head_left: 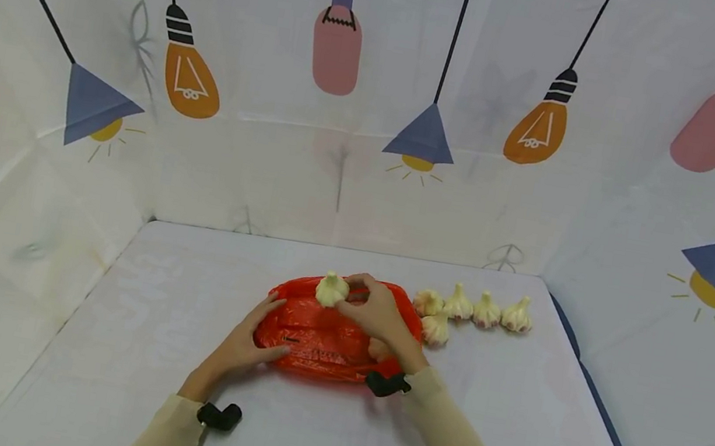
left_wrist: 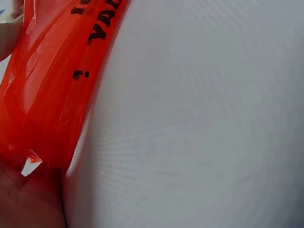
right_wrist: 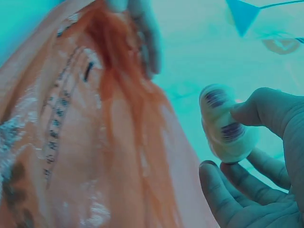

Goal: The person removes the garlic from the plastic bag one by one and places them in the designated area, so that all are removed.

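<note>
Pinched between the thumb and fingers of my right hand is a pale garlic bulb, held over the far edge of a red plastic bag. The right wrist view shows the same garlic bulb beside the bag, with purplish streaks on its skin. My left hand rests against the bag's left end, fingers and thumb spread apart along it. Dark printing marks the bag in the left wrist view. The bag's contents are hidden.
Right of the bag, several garlic bulbs stand in a row towards the back of the white table. One more bulb sits just in front of the row, close to the bag. A white sheet printed with lamps surrounds the table.
</note>
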Motion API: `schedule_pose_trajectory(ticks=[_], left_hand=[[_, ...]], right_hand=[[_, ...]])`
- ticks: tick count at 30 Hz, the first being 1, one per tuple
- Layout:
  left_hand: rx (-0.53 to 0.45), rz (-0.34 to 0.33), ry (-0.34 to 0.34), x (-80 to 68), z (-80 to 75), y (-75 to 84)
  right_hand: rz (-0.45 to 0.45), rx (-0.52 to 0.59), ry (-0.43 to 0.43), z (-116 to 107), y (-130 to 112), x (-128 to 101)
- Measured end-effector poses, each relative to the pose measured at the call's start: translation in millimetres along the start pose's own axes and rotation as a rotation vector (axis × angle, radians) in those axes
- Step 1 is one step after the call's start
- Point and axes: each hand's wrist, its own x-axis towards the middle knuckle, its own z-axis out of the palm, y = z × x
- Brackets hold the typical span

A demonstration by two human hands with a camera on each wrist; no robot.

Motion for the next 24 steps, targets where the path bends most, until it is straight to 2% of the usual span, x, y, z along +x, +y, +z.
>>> schedule_pose_trajectory(ticks=[3,12,17,24], left_hand=[[0.005,-0.001,-0.001,-0.1,-0.3,-0.4],[0.017,-0.017,0.0,-0.5,-0.9,0.0],[0.022,-0.002,0.0,-0.9,-1.4,-0.5],[0.035,0.019,0.005,1.2,-3.1,-4.0]], right_hand=[[0.002,0.022,0.034,-7.9,-2.8,-4.6],[-0.072,0.084,0.163,-42.4,-7.1,-20.4],[-0.106,0.088,0.248,-66.6,2.9,-32.7],[-0.09,0.093,0.347,-99.7,26.2,-50.8]])
